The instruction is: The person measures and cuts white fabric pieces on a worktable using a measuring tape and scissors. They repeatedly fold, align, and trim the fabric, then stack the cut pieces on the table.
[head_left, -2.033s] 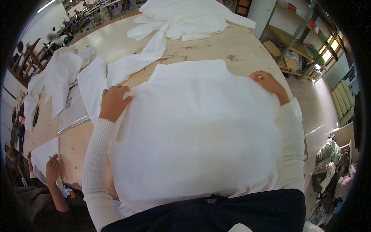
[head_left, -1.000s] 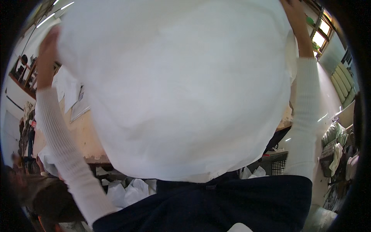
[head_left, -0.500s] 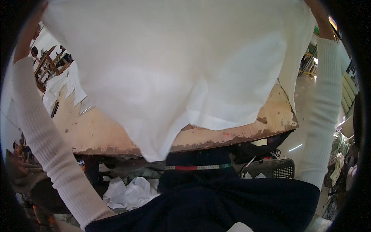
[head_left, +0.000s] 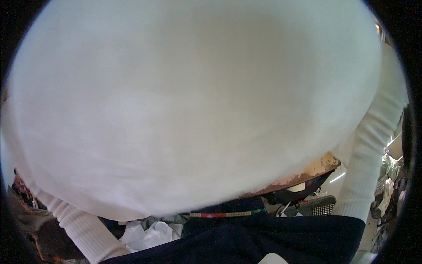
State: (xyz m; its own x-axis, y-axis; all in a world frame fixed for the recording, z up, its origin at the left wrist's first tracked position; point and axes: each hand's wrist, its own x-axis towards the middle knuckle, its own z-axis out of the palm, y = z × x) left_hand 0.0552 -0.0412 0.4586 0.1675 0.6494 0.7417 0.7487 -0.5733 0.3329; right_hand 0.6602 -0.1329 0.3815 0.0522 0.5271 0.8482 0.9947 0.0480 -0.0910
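Observation:
A large white sheet (head_left: 193, 114), blurred by motion, billows close up and fills most of the head view. Whether it is cloth or paper I cannot make out. My left forearm in its ribbed white sleeve (head_left: 83, 229) runs up along the left side and passes behind the sheet. On the right my other raised sleeve (head_left: 367, 145) borders the sheet's edge. Neither of my hands shows, so their grip is hidden. The sheet's lower edge hangs in front of the wooden table (head_left: 327, 165), covering all but its near right corner.
A tape measure (head_left: 215, 215) lies across dark fabric at my front. Crumpled white material (head_left: 154, 233) sits below the table at the left. Under the right corner is a dark perforated basket (head_left: 321, 206). Piled cloths (head_left: 387, 189) stand at the far right.
The sheet has swung up and toward me, now covering nearly all the table and the room behind. My forearms have spread outward, and the lower parts of my hands have left view.

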